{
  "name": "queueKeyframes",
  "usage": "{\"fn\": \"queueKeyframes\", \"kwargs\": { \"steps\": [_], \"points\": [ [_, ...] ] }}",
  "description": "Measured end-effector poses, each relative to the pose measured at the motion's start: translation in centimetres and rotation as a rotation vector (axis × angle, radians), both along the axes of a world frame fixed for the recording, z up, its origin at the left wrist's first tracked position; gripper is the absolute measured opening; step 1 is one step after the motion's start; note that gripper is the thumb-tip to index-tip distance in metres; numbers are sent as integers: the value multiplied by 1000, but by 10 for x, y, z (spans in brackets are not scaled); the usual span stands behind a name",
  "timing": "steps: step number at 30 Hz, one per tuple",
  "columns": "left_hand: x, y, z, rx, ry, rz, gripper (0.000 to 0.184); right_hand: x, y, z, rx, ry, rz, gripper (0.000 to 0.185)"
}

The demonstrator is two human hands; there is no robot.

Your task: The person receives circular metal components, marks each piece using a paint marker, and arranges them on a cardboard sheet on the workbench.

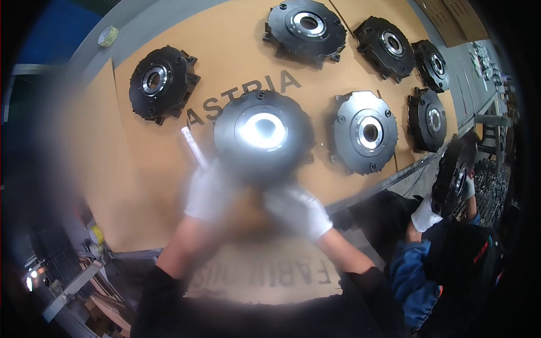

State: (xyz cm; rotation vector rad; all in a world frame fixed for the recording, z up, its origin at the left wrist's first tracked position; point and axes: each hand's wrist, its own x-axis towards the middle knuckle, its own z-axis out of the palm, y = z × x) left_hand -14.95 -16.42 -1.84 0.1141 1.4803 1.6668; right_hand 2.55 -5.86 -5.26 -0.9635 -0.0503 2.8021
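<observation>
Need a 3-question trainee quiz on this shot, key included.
1. Fill in: glare whitens the ____ of the black housing nearest the left hand and right hand.
2. True or false: the co-worker at the picture's right holds nothing.
3. The white pen-like stick is nearest: a) right hand, b) left hand, c) co-worker.

Key: 1. centre. 2. False; the co-worker holds another housing. 3. b.
</observation>
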Motion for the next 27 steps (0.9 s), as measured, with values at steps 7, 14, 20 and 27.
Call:
{"fn": "queueKeyframes", "kwargs": {
  "steps": [7,14,20,27],
  "points": [
    [18,-4,-13,-36,-192,103,12,-2,-6,-14,-560,242,-296,22],
    [19,-6,-21,-34,-210,88,9,-16,-10,3,127,12,-269,23],
    [22,-4,-23,-34,-235,147,7,-16,-6,6,57,-118,-241,19],
    [11,-11,-36,-19,-292,157,5,-7,-13,-15,-192,-17,-304,8]
  ]
}}
